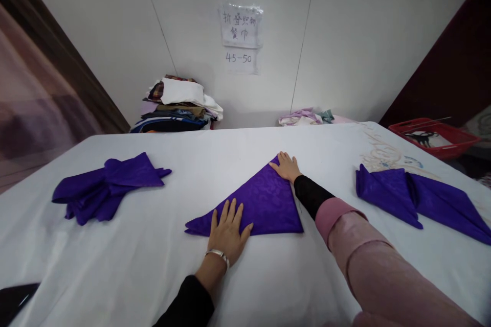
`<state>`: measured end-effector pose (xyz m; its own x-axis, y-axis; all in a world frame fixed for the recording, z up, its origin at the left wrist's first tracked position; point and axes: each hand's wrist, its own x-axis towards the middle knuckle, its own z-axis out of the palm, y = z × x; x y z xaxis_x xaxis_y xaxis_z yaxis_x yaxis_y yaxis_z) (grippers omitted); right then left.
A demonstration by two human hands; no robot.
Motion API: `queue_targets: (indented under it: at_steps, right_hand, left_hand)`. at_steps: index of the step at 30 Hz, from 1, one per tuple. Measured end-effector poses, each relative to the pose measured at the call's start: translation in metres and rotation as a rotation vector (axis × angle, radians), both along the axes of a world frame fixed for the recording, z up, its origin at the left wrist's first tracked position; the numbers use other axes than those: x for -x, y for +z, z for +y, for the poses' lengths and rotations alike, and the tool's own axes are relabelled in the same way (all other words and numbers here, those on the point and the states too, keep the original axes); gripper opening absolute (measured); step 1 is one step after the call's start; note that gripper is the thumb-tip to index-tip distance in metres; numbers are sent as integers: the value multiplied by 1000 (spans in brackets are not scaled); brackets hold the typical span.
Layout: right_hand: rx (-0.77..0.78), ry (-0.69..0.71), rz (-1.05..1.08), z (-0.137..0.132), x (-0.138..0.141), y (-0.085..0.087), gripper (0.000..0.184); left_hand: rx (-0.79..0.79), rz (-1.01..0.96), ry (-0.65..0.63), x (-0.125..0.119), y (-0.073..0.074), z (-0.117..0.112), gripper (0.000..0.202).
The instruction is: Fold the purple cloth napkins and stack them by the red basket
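A purple cloth napkin (264, 199), folded into a triangle, lies flat on the white-covered table (153, 265) in front of me. My left hand (227, 232) rests flat on the triangle's near left edge, fingers spread and open, a silver bracelet on the wrist. My right hand (286, 167) lies on the triangle's far tip, fingers stretched out and pressing it down. Neither hand grips anything.
A bunched pile of purple napkins (107, 186) lies at the left, and more purple napkins (418, 199) at the right. Stacked folded cloths (176, 104) and a smaller heap (307, 116) sit by the wall. A red basket (435, 138) stands far right. A paper sign (241, 36) hangs above.
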<state>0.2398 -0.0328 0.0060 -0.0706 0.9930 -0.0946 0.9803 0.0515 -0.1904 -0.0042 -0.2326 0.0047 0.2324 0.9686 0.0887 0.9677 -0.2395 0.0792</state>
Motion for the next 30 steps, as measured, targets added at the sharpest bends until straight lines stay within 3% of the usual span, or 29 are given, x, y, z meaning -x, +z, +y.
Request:
queue_targets:
  at_steps: [5,11,14,19,22,30]
  right_hand:
    - [8,-35,51,4,1,4,82]
    - [60,-61,187,-6,-7,29,77]
    - [49,-10,207,-38,-4,35,77]
    - [-19,336,221,-129,11,25,80]
    - [3,414,190,-175,15,20,80]
    - [-66,498,58,-228,-2,15,75]
  left_hand:
    - [9,2,1,1,0,0,63]
    - [35,13,21,-3,6,-1,62]
    - [59,15,30,-5,8,0,62]
    - [79,14,34,-5,7,1,64]
    - [96,15,42,-5,8,1,65]
    - [93,1,34,-6,9,1,65]
